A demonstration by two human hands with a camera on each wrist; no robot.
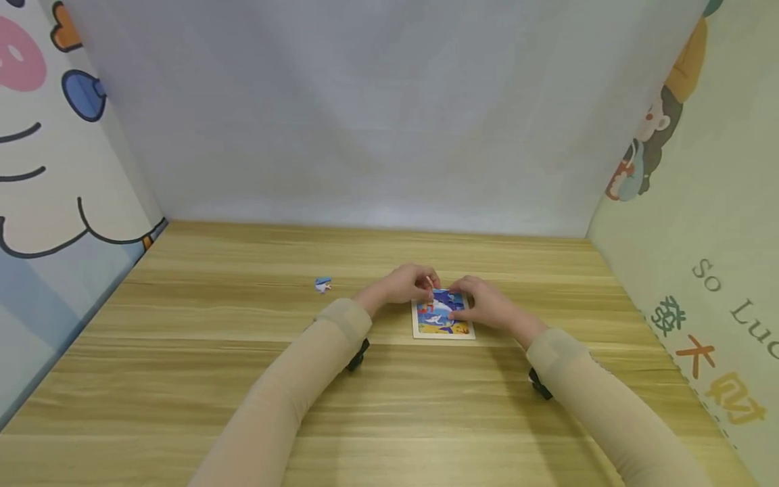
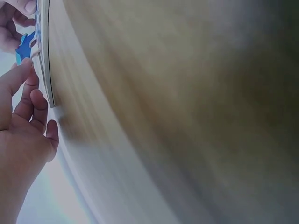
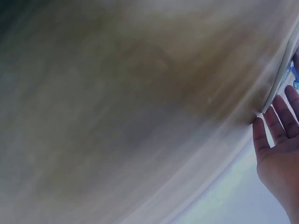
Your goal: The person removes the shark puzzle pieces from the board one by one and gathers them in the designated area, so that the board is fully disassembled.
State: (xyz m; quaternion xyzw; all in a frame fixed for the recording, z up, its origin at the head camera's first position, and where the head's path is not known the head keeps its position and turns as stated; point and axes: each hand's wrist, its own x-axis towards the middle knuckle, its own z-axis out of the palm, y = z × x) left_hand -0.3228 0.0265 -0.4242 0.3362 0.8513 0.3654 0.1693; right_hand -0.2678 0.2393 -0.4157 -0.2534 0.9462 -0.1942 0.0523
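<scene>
Left hand [image 1: 404, 283] pinching a blue piece [image 2: 24, 49] at the picture board's [image 1: 444, 336] far edge

Board lies on the bench [image 1: 152, 406], right of middle, much nearer the far edge than you. Sea picture on its face; pale rim plain along the near edge and at both near corners. Your left hand is at the board's far-left corner, thumb and forefinger pinching the blue piece; the left wrist view shows it best. Your right hand [image 1: 491, 304] lies across the right edge, fingers fairly straight and spread, thumb touching the picture, fingertips near the far edge. Whether they also touch the piece, you cannot tell from here.

Step in hand, as I judge it: setting that piece into the picture. Match its outline to the gap before you press; your fingers hide the spot from above, so lift a knuckle aside and look. Lower it flat, not edge first. Let the right hand brace the board, lest it slide toward the far edge. Turn the piece a little if it catches; forcing could unseat its neighbours. Once level, press with a flat fingertip.

One loose piece [image 1: 322, 285], blue and white, lies on the bench well left of the board, toward the far edge.
</scene>
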